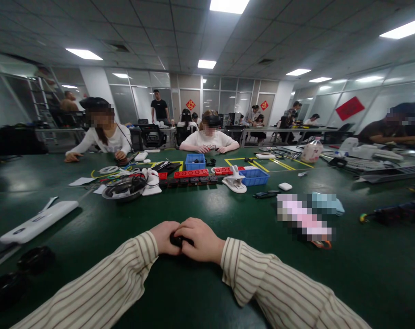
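2 blue bins [195, 161] [254, 177] stand beyond the hands on the green table [207, 292]. The left hand [165, 237] and right hand [201, 240] meet, clasping a black object [176, 239].

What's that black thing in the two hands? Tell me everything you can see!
The black thing is small and smooth-looking, with a rounded edge, maybe plastic. The left hand holds one side; the right hand curls over it, hiding its full shape and parts. It's over the green table, but I can't tell if it touches.
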